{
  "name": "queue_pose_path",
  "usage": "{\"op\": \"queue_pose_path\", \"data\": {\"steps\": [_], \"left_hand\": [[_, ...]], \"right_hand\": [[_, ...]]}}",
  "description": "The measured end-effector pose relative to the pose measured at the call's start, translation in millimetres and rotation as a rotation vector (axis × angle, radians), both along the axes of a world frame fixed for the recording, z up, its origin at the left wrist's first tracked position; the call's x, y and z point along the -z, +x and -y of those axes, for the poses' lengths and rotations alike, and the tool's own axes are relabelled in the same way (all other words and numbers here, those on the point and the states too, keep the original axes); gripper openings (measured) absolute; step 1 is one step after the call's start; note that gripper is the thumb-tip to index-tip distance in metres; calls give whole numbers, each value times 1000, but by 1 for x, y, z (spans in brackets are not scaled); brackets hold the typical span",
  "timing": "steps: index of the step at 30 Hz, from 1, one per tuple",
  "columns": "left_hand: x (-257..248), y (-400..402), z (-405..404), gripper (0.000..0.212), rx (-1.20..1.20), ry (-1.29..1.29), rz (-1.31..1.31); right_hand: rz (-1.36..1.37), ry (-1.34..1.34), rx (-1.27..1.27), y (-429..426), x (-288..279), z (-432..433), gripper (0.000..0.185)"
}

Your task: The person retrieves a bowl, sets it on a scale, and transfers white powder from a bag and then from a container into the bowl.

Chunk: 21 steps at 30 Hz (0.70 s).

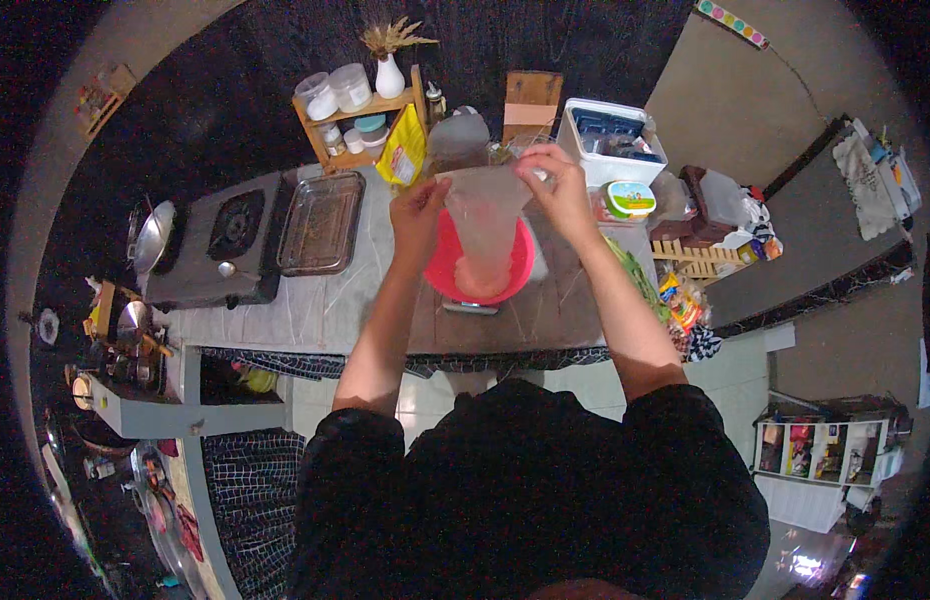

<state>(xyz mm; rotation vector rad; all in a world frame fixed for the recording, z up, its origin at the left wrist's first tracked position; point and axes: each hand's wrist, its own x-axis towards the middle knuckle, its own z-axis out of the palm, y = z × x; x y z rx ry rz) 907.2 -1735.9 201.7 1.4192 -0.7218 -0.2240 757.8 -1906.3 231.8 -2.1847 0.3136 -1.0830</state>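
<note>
A clear plastic bag (486,206) hangs between my two hands over a bright pink bowl (437,264). My left hand (420,217) pinches one top corner of the bag, and my right hand (552,180) grips the opposite corner. Pale pinkish contents (481,279) sit in the bottom of the bag, low in the bowl; what they are I cannot tell. Under the bowl, the front edge of a small kitchen scale (471,308) sticks out. The bag covers much of the bowl's inside.
Left of the bowl lie a glass baking dish (322,223) and a gas stove (217,240) with a spoon (226,268) on it. Behind stand a wooden shelf (360,109), a yellow packet (403,150) and a white bin (622,169). Leafy greens (636,274) lie by my right forearm.
</note>
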Motion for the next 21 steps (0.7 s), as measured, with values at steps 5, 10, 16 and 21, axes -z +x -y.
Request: {"op": "queue_pose_path", "data": {"steps": [5,10,16,21], "left_hand": [[-1,2,-1,22,98,-55,-124],[17,-1,4,30,99,176,180],[64,-4,17,34,252,-103,64],[61,-5,22,24,149,65,154]], "right_hand": [[-47,-153,54,6,-5,-6,10],[19,-23,-11,8,-7,-6,11],[-66,144,-7,10,-27,-11,14],[-141,-303,104,8,-39,-5,17]]}}
